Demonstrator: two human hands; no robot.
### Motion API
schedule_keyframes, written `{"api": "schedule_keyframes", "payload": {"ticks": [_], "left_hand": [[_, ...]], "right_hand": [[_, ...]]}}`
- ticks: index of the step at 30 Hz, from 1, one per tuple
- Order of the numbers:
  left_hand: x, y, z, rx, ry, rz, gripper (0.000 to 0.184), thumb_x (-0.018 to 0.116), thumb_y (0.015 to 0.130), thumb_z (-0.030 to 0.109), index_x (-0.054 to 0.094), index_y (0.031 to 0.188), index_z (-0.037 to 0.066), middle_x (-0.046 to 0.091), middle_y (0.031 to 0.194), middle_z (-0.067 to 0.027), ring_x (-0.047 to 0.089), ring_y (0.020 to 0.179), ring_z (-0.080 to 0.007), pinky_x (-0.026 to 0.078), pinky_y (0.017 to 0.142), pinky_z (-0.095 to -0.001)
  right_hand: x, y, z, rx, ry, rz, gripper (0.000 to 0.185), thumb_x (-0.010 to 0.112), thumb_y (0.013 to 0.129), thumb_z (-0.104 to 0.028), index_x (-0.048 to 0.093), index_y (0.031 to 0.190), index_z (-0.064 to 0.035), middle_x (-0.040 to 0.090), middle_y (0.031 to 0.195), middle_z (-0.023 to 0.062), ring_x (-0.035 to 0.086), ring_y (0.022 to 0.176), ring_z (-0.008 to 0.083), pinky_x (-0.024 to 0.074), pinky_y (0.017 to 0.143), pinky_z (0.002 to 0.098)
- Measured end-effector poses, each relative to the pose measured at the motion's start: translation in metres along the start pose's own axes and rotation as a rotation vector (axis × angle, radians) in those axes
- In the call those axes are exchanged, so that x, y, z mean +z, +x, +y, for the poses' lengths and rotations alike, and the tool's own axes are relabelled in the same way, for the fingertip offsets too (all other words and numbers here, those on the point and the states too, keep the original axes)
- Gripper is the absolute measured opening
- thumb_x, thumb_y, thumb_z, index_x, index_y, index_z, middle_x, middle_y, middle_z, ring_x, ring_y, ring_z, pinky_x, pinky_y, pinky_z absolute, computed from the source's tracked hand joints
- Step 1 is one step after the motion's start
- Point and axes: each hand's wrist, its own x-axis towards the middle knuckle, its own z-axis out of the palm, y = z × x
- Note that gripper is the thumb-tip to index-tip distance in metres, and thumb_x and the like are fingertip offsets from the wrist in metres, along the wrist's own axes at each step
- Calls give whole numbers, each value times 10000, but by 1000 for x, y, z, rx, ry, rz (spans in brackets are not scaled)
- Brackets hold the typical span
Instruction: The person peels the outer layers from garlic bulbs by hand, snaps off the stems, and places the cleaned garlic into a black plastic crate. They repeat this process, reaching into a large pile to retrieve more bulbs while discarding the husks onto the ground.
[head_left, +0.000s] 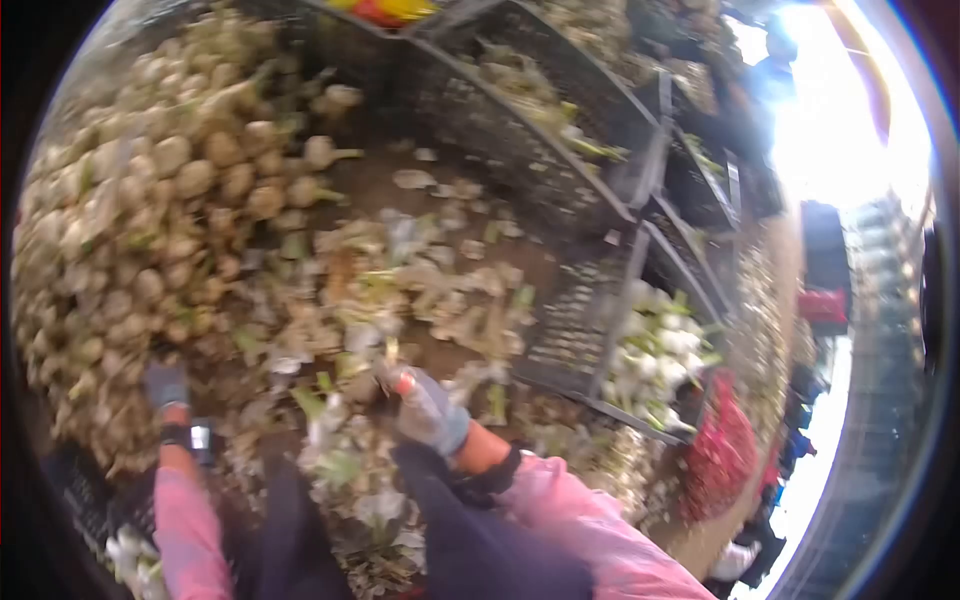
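Observation:
A large heap of garlic bulbs (pixel 200 180) fills the left side. My left hand (pixel 168 385), in a grey glove, is at the heap's lower edge; its fingers are blurred and what they touch is unclear. Above my lap, over scattered garlic skins and trimmings (pixel 430 285), my right hand (pixel 430 410) is closed, also gloved. Something small with an orange patch shows at its fingertips, too smeared to name. Cut green-and-white leaf pieces (pixel 335 465) lie between my legs.
A black crate (pixel 570 310) holding clean white bulbs (pixel 660 350) stands to the right. More black crates (pixel 520 100) stand at the top. A red mesh sack (pixel 722 450) sits at the far right, and white bulbs (pixel 130 560) show at the lower left.

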Motion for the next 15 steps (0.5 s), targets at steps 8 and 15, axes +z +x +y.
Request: {"api": "schedule_keyframes", "payload": {"ticks": [8, 15], "left_hand": [[-61, -175, 103, 226, -1575, -348, 496, 701, 816, -6, 441, 1235, 45, 573, 1107, -81, 616, 944, -163, 565, 801, -276], [-87, -211, 107, 551, -1478, -613, 664, 780, 769, 63, 447, 1343, 34, 541, 1244, -59, 545, 1153, -163, 456, 1011, -322]], "right_hand": [[79, 57, 25, 276, -30, -88, 465, 641, 935, -432, 565, 1156, -30, 625, 1102, 84, 615, 935, 148, 489, 773, 300], [81, 59, 8, 18, 145, 82, 248, 634, 965, -230, 652, 1158, -75, 651, 907, -21, 566, 755, 72, 452, 666, 227]]}}
